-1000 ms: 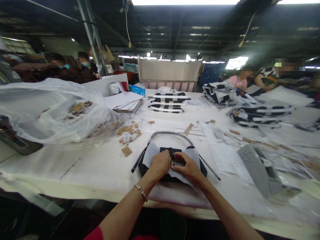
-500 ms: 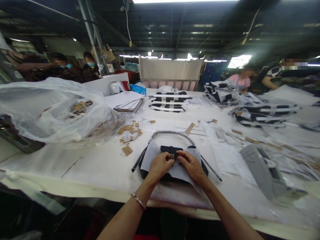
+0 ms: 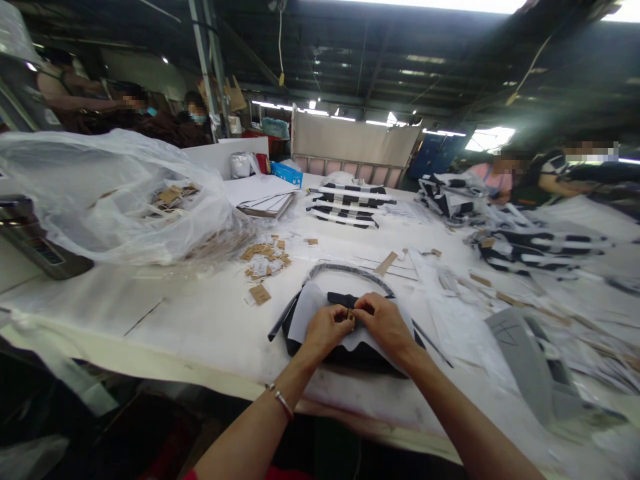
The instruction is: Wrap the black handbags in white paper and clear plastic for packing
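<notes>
A black handbag [image 3: 373, 360] lies in front of me near the table's edge, its wrapped handle [image 3: 350, 269] arching away from me. White tissue paper [image 3: 303, 313] covers much of its front, under a dark strap [image 3: 339, 298]. At the strap's end is a small gold-coloured metal clasp [image 3: 351, 315]. My left hand [image 3: 327, 330] pinches the clasp between thumb and fingers. From the other side, my right hand [image 3: 383, 323] has its thumb and forefinger closed at the clasp and strap end. The fingertips partly hide the clasp.
Brown hang tags [image 3: 265, 260] lie in a heap beyond the bag, left of a clear plastic bag [image 3: 165, 220] holding more tags. A grey tape dispenser-like box [image 3: 530, 360] stands at right. Wrapped black-and-white bags [image 3: 350, 203] are stacked farther back. Several people work behind.
My right hand has drawn in closer to the clasp, its fingers now more tightly bunched. The clasp has turned between my fingers. The whole view has shifted slightly.
</notes>
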{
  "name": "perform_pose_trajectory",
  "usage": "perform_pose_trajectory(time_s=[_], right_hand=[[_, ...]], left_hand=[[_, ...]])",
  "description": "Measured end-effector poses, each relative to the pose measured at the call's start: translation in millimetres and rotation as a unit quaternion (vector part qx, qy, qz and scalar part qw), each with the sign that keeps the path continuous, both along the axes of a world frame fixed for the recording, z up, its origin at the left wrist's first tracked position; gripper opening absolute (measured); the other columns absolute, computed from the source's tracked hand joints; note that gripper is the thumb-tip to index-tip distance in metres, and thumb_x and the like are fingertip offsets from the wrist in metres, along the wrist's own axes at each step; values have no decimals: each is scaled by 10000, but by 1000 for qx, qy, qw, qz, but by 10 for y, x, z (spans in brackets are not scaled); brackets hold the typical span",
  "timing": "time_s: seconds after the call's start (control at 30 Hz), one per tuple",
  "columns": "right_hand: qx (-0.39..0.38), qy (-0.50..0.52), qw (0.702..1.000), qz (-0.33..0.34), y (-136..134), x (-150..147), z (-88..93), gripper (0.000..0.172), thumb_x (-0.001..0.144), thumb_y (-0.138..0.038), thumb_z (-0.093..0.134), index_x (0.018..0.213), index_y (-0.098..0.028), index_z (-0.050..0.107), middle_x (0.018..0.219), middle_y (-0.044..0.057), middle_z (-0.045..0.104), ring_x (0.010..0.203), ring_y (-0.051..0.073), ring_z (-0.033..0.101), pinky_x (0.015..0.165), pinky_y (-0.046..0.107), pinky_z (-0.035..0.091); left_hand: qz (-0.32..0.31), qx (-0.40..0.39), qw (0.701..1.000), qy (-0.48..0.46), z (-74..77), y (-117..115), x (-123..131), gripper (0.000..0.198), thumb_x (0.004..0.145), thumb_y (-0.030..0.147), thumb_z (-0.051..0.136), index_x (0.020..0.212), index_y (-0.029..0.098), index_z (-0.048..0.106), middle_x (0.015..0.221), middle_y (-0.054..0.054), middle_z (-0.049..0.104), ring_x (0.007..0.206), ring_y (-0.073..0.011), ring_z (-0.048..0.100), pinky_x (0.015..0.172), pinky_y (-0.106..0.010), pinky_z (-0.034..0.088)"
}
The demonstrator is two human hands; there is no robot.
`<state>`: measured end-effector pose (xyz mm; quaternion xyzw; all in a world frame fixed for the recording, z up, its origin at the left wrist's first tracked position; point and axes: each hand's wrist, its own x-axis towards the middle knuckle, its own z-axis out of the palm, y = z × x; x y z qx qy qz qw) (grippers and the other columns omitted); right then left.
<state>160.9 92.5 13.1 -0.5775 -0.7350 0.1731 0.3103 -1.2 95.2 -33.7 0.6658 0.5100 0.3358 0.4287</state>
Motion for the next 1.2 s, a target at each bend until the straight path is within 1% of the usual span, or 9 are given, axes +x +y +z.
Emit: perform_pose_trajectory(time_s=[0.1, 0.27, 0.37, 0.53, 0.7, 0.77, 0.97, 1.07, 1.2], right_hand=[[-24, 6, 1000, -8, 40, 9, -1, 72, 759, -289, 619, 711, -236, 607, 736, 11, 654, 699, 190, 593, 665, 326, 466], [-44, -5, 999, 24, 57, 63, -15, 59, 760, -293, 622, 756, -235, 628, 769, 14, 669, 733, 194, 602, 695, 329, 462], [-54, -53, 995, 63, 87, 67, 33, 9, 756, -236, 621, 754, -228, 623, 769, 8, 651, 730, 179, 583, 688, 307, 439], [-83, -154, 979, 104, 161, 2, 173, 95, 713, -115, 618, 703, -206, 591, 718, 1, 611, 694, 158, 532, 624, 272, 352], [-107, -217, 963, 118, 188, -62, 246, 114, 706, -95, 603, 681, -202, 573, 700, 13, 601, 682, 165, 512, 596, 273, 302], [-110, -217, 962, 120, 178, -52, 247, 108, 718, -104, 591, 684, -204, 565, 686, 7, 593, 665, 161, 504, 584, 269, 295], [-156, -149, 966, 142, 192, 28, 249, 105, 764, -123, 566, 690, -195, 548, 639, -26, 559, 603, 127, 464, 558, 236, 311], [-129, -176, 960, 175, 235, 19, 280, 101, 750, -108, 576, 690, -186, 551, 666, -18, 567, 631, 126, 477, 580, 236, 317], [-86, -251, 942, 204, 249, -43, 334, 114, 742, -89, 575, 682, -183, 551, 710, 3, 579, 657, 131, 476, 605, 247, 299]], left_hand=[[6, 10, 1000, 1, 14, -12, -7, 194, 772, 336, 616, 843, 174, 695, 750, 8, 651, 692, -155, 568, 599, -237, 398], [12, 29, 1000, -3, 12, -47, -12, 162, 780, 320, 624, 839, 193, 706, 778, 10, 660, 733, -162, 585, 638, -248, 404], [16, 48, 999, 5, 6, -76, -19, 124, 794, 300, 632, 835, 214, 711, 809, 19, 676, 770, -163, 602, 677, -252, 404], [9, 94, 993, 66, 29, -112, -27, 98, 826, 272, 627, 843, 232, 714, 863, 18, 708, 798, -167, 620, 702, -256, 400], [4, 113, 990, 89, 45, -129, -26, 88, 831, 257, 642, 868, 246, 721, 898, 17, 715, 826, -173, 628, 732, -268, 395], [4, 116, 989, 89, 45, -134, -24, 88, 831, 250, 643, 867, 246, 724, 901, 13, 715, 831, -176, 629, 738, -271, 398], [2, 110, 991, 77, 46, -118, -22, 88, 822, 235, 649, 864, 247, 725, 894, 15, 719, 850, -178, 636, 744, -263, 410], [1, 108, 992, 67, 39, -103, -26, 86, 822, 239, 652, 867, 252, 724, 891, 22, 718, 833, -171, 634, 718, -255, 405], [2, 108, 992, 62, 26, -100, -32, 72, 820, 247, 657, 852, 249, 722, 875, 23, 715, 785, -166, 625, 689, -258, 390]])
